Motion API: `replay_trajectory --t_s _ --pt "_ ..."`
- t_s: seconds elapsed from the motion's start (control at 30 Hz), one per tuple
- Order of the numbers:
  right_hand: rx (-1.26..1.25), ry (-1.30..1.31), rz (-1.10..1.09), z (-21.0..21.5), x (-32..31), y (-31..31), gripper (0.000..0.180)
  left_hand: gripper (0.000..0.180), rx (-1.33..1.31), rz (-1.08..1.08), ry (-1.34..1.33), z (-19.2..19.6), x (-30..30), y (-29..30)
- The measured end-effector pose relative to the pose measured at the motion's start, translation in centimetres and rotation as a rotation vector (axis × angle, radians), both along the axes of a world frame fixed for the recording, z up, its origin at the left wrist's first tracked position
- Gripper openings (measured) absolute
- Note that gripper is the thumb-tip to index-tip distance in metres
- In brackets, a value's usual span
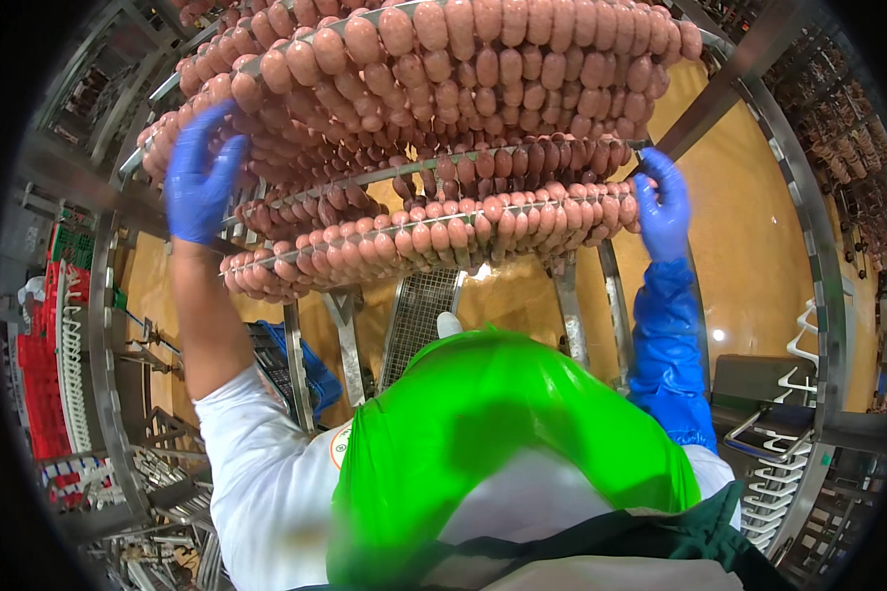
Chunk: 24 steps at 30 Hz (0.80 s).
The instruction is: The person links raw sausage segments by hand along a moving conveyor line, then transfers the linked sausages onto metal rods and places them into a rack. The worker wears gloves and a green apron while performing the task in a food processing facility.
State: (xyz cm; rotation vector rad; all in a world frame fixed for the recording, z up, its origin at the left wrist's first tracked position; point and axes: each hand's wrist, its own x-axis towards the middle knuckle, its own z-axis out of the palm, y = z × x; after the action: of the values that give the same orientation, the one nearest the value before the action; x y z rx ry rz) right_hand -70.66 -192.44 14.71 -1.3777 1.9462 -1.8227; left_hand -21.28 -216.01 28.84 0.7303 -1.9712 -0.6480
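Rows of pink sausages hang in linked strings from metal sticks in front of me. Beside the left end of the upper rows is my left hand [201, 182] in a blue glove, its fingers stretched and its thumb apart. My right hand [666, 205], also blue-gloved, is at the right end of the nearest row of sausages [453, 232]. Its fingers are slightly bent and spread by the stick's end; whether they touch it I cannot tell. Behind that row hangs a darker row of sausages [503, 165]. Higher up are thick pale rows of sausages [463, 34].
Steel rack posts [798, 197] stand to the right, with more hanging sausages [838, 128] beyond. White hangers [774, 492] line a rack at lower right. A blue crate [315, 369] and red crates [39, 374] are on the left. The floor [749, 256] is yellow-brown.
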Motion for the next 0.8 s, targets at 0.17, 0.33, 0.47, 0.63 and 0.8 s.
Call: replay_trajectory --t_s 0.17,0.33,0.47,0.63,0.8 --pt "0.296 0.072 0.257 -1.7 4.5 3.1 0.028 0.032 0.129 -0.201 -0.163 -2.2 -11.5 5.8" --pt "0.125 0.179 0.568 1.8 8.1 -0.9 0.032 0.039 0.503 -0.188 0.019 -2.7 -21.1 3.0" --pt "0.177 0.169 0.620 2.8 10.0 -7.7 0.042 0.042 0.532 -0.067 -0.127 -2.8 -24.3 -0.3" --pt "0.165 0.133 0.395 2.0 11.9 -16.7 0.056 0.044 0.473 -0.040 -0.078 -4.2 -24.7 -2.9" --pt "0.112 -0.286 0.532 3.2 14.7 -19.4 0.053 0.035 0.550 -0.287 0.062 -4.6 -24.2 -4.0"
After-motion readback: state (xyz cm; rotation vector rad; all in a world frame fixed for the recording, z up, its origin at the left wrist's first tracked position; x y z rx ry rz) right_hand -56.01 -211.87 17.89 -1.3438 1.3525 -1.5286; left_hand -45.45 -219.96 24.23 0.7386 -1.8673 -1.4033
